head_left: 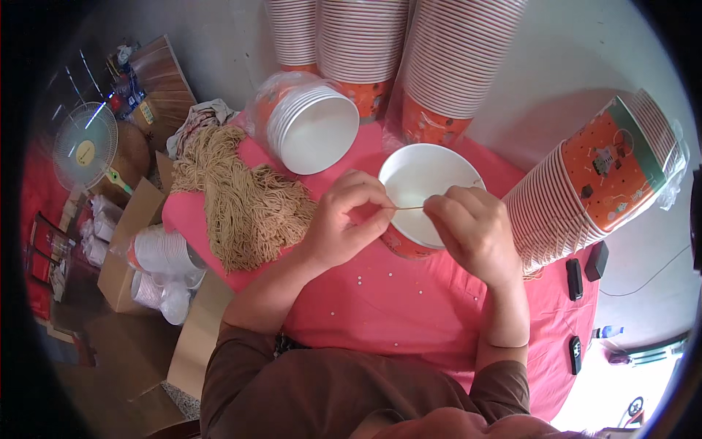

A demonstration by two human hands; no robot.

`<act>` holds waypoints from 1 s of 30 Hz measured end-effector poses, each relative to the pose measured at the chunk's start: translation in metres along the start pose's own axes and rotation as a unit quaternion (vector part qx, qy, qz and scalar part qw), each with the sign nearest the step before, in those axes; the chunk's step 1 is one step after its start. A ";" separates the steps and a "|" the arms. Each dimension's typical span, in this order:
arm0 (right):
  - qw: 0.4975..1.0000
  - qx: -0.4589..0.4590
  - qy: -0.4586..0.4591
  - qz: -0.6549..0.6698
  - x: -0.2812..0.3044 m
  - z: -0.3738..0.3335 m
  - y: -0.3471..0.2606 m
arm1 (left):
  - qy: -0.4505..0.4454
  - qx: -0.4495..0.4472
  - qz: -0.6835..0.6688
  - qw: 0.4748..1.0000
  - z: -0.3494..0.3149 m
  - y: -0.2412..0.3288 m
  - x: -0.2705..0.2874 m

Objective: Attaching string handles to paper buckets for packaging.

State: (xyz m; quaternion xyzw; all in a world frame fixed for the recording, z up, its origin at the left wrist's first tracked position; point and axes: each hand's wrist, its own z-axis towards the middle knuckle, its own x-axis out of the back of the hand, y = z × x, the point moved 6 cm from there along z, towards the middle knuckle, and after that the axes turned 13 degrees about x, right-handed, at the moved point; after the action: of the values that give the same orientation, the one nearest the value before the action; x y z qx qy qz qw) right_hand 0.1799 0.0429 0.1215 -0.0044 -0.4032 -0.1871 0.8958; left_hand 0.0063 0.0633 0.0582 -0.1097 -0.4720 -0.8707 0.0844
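Note:
A short stretch of thin tan cord (409, 208) runs taut between my two hands. One end is pinched between the thumb and fingertips of my left hand (349, 219). My right hand (472, 230) has its fingers curled closed on the other end. Just behind and below the cord stands an upright paper bucket (420, 170), white inside and orange outside, its rim partly covered by my right hand. A large heap of loose tan cords (252, 208) lies on the table to the left of my left hand.
Tall stacks of paper buckets (365, 44) rise at the back, beside a tipped stack (318, 135). Another stack (556, 212) leans at right, with cords along it. Small white bits dot the pink tablecloth (380, 307). Black devices (575, 279) lie at right; cardboard boxes (135, 252) stand left.

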 end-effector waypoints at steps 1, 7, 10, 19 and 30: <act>1.000 -0.003 0.009 -0.007 0.005 -0.001 0.003 | -0.005 0.017 -0.017 1.000 0.001 -0.003 0.001; 0.996 -0.026 0.053 -0.071 0.026 -0.007 0.015 | -0.021 0.004 0.024 0.999 0.001 -0.010 0.000; 0.994 -0.043 0.068 -0.076 0.029 -0.010 0.022 | -0.026 -0.020 0.056 0.998 0.000 -0.007 -0.001; 0.991 -0.077 0.090 -0.058 0.030 -0.017 0.036 | -0.064 -0.082 0.099 0.990 -0.001 0.004 -0.010; 0.992 -0.087 0.074 -0.049 0.030 -0.017 0.035 | -0.122 -0.002 0.028 0.992 0.003 -0.012 -0.007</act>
State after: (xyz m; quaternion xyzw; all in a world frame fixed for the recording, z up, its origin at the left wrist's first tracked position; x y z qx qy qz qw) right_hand 0.2218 0.0625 0.1370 -0.0486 -0.3174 -0.2653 0.9091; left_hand 0.0105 0.0727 0.0484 -0.2282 -0.4741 -0.8488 0.0508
